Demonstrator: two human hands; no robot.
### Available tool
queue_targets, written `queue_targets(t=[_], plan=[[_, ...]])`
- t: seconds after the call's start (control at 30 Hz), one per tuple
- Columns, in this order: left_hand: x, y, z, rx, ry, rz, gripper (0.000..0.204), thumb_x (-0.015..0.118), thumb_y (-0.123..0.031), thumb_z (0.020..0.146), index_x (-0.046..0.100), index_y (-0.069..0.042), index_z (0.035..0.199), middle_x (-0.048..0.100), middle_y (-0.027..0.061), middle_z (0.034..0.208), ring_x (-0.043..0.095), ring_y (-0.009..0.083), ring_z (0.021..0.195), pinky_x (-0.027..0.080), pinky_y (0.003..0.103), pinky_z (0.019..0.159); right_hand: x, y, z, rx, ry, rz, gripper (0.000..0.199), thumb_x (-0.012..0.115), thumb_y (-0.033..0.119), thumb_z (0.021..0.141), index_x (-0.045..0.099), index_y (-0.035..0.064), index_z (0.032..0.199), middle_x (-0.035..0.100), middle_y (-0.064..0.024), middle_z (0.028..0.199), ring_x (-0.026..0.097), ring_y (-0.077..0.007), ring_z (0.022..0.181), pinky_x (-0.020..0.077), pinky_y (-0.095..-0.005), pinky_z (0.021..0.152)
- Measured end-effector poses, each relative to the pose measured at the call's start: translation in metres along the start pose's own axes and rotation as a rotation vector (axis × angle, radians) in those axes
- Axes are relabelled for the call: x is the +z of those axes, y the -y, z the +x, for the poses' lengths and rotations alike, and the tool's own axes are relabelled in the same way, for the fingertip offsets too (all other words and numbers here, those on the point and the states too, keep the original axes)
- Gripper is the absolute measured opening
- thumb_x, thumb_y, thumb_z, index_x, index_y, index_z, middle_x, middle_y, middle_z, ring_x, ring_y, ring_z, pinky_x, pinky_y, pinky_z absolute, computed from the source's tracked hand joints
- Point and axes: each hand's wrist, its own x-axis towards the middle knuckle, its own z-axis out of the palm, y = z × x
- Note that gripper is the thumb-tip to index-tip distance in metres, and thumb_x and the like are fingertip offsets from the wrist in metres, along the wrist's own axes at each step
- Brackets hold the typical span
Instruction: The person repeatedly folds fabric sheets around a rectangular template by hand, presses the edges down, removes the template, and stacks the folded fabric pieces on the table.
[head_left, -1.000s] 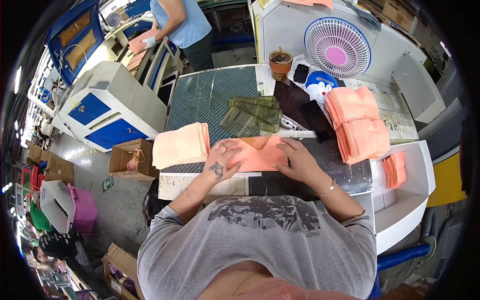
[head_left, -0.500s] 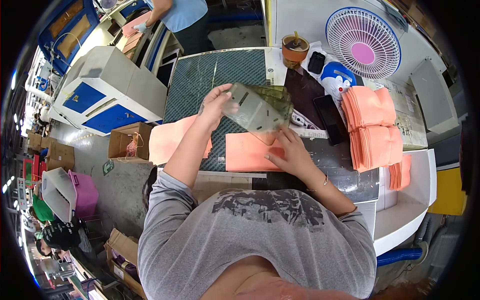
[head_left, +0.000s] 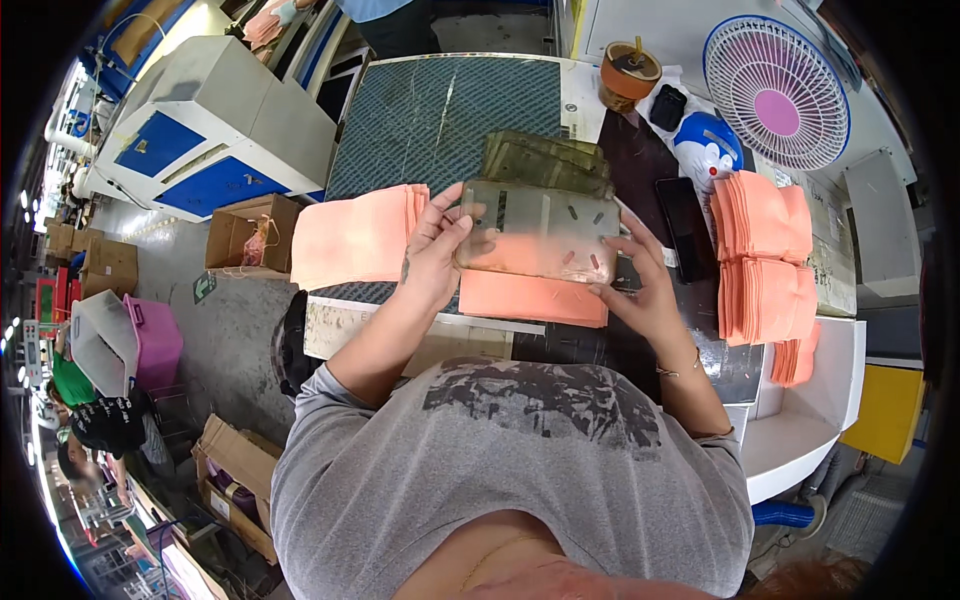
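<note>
Right now the table (head_left: 450, 110) carries peach sheets (head_left: 530, 296) beneath a clear slotted template (head_left: 538, 235), held level over them, seemingly for alignment; left hand (head_left: 435, 250) and right hand (head_left: 640, 290) each pinch its ends.

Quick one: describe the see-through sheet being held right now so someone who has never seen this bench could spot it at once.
Start at the dark green cutting mat covering the worktable. At its near edge, both hands hold up a clear, olive-tinted rectangular sheet, left hand at one end, right hand at the other. Unlike the olive stack behind it, it has small slots cut through it, and the salmon-pink sheets show through it.
</note>
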Motion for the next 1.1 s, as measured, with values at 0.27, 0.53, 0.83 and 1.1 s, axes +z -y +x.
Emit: queue_targets(t=[0.27, 0.53, 0.83, 1.1], plan=[[-0.026, 0.02, -0.035, 0.448, 0.139, 1.151, 0.043, 0.059, -0.007, 0.09, 0.052, 0.006, 0.13, 0.045, 0.0232, 0.139, 0.048, 0.0327, 0.119, 0.042, 0.04, 0.099, 0.004, -0.027, -0.025, -0.024, 0.144, -0.112, 0.062, 0.087, 0.024, 0.061, 0.065, 0.005, 0.115, 0.047, -0.0136, 0.14, 0.041, -0.0344, 0.13, 0.0352, -0.0441, 0.107], [-0.033, 0.032, -0.036, 0.556, 0.192, 1.341, 0.047, 0.064, -0.012, 0.085, 0.054, 0.011, 0.125, 0.038, 0.0258, 0.144, 0.043, 0.0404, 0.122, 0.038, 0.046, 0.103, 0.012, -0.031, -0.026, -0.003, 0.18, -0.151, 0.065, 0.088, 0.03, 0.057, 0.066, 0.0073, 0.114, 0.05, -0.0116, 0.138, 0.04, -0.0344, 0.131, 0.0338, -0.0453, 0.108], [-0.034, 0.036, -0.034, 0.517, 0.196, 1.343, 0.048, 0.064, -0.013, 0.085, 0.054, 0.012, 0.125, 0.037, 0.026, 0.144, 0.042, 0.0416, 0.122, 0.037, 0.047, 0.104, 0.013, -0.032, -0.027, 0.022, 0.206, -0.172, 0.066, 0.088, 0.033, 0.056, 0.067, 0.0086, 0.114, 0.05, -0.0105, 0.139, 0.04, -0.034, 0.132, 0.0322, -0.046, 0.109], [-0.036, 0.038, -0.034, 0.531, 0.198, 1.401, 0.048, 0.064, -0.014, 0.086, 0.053, 0.012, 0.125, 0.037, 0.0267, 0.144, 0.041, 0.0428, 0.123, 0.035, 0.047, 0.105, 0.013, -0.031, -0.025, 0.003, 0.189, -0.171, 0.066, 0.088, 0.034, 0.056, 0.067, 0.0085, 0.113, 0.05, -0.0103, 0.138, 0.04, -0.0342, 0.132, 0.0322, -0.0462, 0.108]])
